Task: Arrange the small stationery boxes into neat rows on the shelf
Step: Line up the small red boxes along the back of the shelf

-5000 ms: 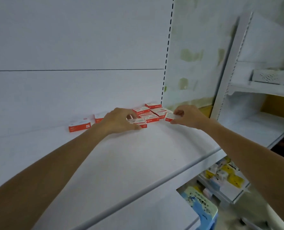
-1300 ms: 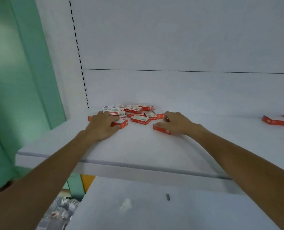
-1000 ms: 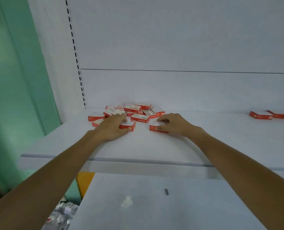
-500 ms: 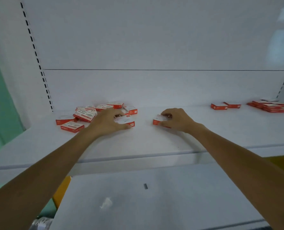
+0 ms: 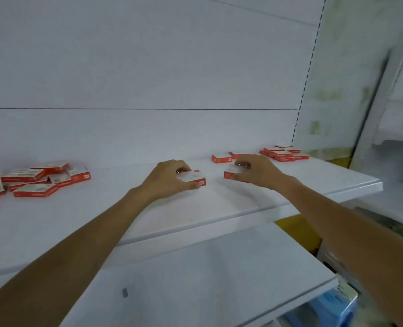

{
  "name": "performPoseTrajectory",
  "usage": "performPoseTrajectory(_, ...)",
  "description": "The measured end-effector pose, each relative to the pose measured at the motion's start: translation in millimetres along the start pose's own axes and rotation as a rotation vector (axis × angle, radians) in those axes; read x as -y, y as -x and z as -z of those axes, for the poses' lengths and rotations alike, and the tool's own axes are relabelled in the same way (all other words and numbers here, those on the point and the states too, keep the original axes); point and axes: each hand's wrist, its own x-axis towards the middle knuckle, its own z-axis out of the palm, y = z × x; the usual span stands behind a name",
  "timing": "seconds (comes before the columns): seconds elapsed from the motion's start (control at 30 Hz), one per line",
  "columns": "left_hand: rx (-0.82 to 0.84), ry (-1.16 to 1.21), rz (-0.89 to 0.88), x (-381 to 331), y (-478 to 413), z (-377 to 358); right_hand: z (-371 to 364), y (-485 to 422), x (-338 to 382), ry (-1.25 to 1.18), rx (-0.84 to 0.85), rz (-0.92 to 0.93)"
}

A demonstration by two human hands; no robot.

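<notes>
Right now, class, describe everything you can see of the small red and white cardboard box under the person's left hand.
The small red and white cardboard box is flat and rectangular, with a white printed top, red sides and a small white label on its end. It lies flat, mid-way along the white shelf, apart from the other boxes. The left hand covers its left part, fingers on top, thumb at the front edge.

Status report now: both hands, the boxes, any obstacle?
Left hand shut on one red box. Right hand shut on another box. Loose pile at left, tidy group at right. Shelf path free.
</notes>
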Motion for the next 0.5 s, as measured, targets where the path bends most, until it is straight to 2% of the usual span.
performPoseTrajectory(0.17, 0.037, -0.013, -0.035, -45, -37, -49, 34, 9, -69, 0.057, -0.007, -0.016)
performPoseTrajectory(0.33, -0.001, 0.061, -0.035, -76, -64, -88, 59, 16, -121, 0.089, -0.008, -0.070)
performPoseTrajectory(0.5, 0.091, -0.026, -0.048, -91, -79, -114, 64, 17, -147, 0.081, 0.013, -0.095)
